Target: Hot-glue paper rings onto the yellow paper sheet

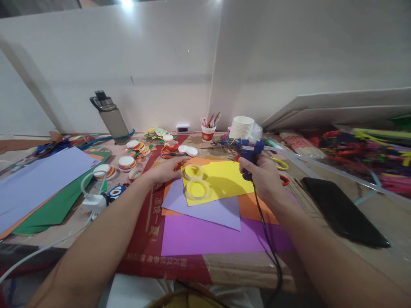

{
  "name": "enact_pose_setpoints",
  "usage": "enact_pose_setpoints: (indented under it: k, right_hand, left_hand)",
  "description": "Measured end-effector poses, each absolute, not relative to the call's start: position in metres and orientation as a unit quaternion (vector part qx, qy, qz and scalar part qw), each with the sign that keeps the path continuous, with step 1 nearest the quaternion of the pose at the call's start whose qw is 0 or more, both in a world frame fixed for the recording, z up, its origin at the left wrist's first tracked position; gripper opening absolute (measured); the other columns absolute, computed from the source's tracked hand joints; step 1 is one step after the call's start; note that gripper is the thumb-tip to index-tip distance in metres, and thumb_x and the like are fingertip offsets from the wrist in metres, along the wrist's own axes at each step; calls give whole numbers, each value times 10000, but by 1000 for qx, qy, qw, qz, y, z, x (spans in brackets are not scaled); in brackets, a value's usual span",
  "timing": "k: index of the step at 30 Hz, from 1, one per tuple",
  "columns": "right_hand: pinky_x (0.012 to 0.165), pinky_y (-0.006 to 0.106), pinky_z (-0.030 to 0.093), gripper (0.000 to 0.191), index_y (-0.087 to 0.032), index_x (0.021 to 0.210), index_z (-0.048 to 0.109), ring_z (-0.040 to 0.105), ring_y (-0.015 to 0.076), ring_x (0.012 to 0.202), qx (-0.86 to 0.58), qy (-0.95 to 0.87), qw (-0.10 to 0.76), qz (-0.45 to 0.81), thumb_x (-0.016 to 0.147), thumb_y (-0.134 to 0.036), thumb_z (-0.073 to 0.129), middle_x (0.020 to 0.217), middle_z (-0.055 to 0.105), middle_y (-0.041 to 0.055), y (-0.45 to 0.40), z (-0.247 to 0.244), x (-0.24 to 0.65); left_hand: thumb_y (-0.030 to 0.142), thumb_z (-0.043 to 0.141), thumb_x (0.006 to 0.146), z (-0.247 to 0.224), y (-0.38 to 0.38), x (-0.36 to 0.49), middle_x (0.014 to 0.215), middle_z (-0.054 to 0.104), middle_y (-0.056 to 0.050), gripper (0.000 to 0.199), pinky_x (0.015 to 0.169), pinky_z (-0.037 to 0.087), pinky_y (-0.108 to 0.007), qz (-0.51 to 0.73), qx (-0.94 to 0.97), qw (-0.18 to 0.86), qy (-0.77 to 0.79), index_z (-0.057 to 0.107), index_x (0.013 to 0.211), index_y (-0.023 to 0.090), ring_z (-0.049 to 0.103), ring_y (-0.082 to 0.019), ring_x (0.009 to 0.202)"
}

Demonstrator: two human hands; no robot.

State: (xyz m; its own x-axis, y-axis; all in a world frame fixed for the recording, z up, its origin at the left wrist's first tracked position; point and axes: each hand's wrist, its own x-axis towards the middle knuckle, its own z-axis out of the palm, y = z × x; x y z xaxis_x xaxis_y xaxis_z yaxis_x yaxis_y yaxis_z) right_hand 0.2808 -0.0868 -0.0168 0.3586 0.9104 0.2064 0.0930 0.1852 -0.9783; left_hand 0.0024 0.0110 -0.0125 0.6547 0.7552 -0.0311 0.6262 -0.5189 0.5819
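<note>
- Left hand (167, 170): fingers spread in a loose curve beside the upper ring (194, 179); whether they touched or pinched it could not be told.
- Right hand (266, 172): fingers wrapped around the handle of a blue glue gun (249, 147), its nozzle directed toward the left fingers but well apart.
- Just right of the left fingertips: the upper ring, with the lower ring (197, 198) nearer the wearer, both on a yellow sheet (224, 182).
- Step in hand, as judged: positioning gun and rings for gluing. The next move appeared to call for a steadied ring and a nozzle kept clear of the left fingers.
- Below the right fingers: the gun's black cord (266, 233).
- Nearer the wearer than the left fingers: red-printed cardboard (139, 254) bearing Chinese characters, apparently 凉快一夏; smaller print illegible.
- Beyond and between both hands: a red-and-white pen cup (208, 135), emblem unreadable. The gun's pale label was likewise illegible.
</note>
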Motion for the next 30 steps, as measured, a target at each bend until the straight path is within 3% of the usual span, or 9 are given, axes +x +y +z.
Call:
enact_pose_setpoints:
  k: [5, 11, 16, 24, 30]
  right_hand:
    - [475, 237, 338, 274, -196, 844, 573, 454, 103, 523, -540, -459, 621, 334, 692, -380, 706, 590, 547, -39, -85, -19, 282]
    - [480, 238, 332, 267, -199, 850, 572, 450, 102, 515, -543, -469, 615, 327, 703, -390, 687, 577, 540, -49, -84, -17, 282]
    - [501, 238, 347, 287, -196, 875, 576, 467, 99, 530, -534, -474, 622, 321, 690, -388, 685, 617, 559, -46, -81, -18, 283]
    - [478, 233, 333, 304, -204, 869, 570, 471, 103, 517, -537, -476, 621, 314, 672, -406, 683, 597, 551, -49, -79, -19, 285]
    - [471, 232, 329, 306, -197, 882, 577, 467, 102, 513, -530, -479, 623, 318, 671, -392, 684, 593, 542, -52, -80, -17, 285]
  left_hand:
    - [261, 625, 792, -11, 10, 6, 1361, 606, -107, 598, 1070, 430, -382, 88, 870, 210, 437, 525, 1377, 189, 572, -262, 1234]
    - [268, 660, 749, -14, 11, 9, 1365, 592, -114, 599, 1055, 435, -377, 88, 881, 176, 430, 568, 1335, 185, 565, -272, 1222]
    - [278, 669, 695, -18, 22, 4, 1282, 636, -87, 649, 962, 491, -330, 120, 863, 218, 440, 566, 1329, 183, 613, -237, 1120]
    - [272, 596, 722, -16, 31, -6, 1110, 731, -47, 443, 877, 516, -289, 149, 820, 297, 466, 683, 1149, 190, 668, -210, 1003]
    - [247, 596, 685, -15, 35, -13, 1079, 753, -42, 447, 839, 528, -273, 145, 797, 305, 501, 721, 1111, 194, 681, -219, 994]
